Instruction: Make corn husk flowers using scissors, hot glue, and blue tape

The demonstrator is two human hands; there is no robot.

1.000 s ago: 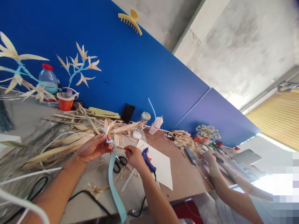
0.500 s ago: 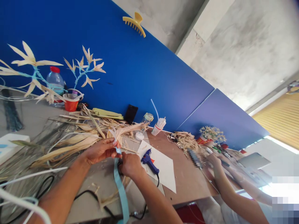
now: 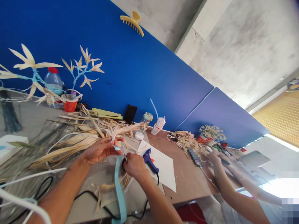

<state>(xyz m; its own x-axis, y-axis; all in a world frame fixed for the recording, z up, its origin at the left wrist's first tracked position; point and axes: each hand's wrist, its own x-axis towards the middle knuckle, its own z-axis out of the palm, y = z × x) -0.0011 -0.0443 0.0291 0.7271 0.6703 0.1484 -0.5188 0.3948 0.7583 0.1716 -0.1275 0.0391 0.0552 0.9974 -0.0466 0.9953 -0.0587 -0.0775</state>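
Left hand (image 3: 101, 151) grips the base of a pale husk flower (image 3: 114, 133) between thumb and fingers, above the table (image 3: 86, 207). Right hand (image 3: 134, 165) is curled closed around black-handled scissors (image 3: 124, 164), blades directed up at the left fingertips; blade opening cannot be determined. At left, a blue-wrapped flower branch (image 3: 80, 74) rises from a red cup (image 3: 69, 106); dried husks (image 3: 66, 149) lie beside the left hand; a light-blue ribbon (image 3: 119, 189) hangs between the hands; a blue glue gun (image 3: 150, 161) lies on a white sheet (image 3: 166, 172).
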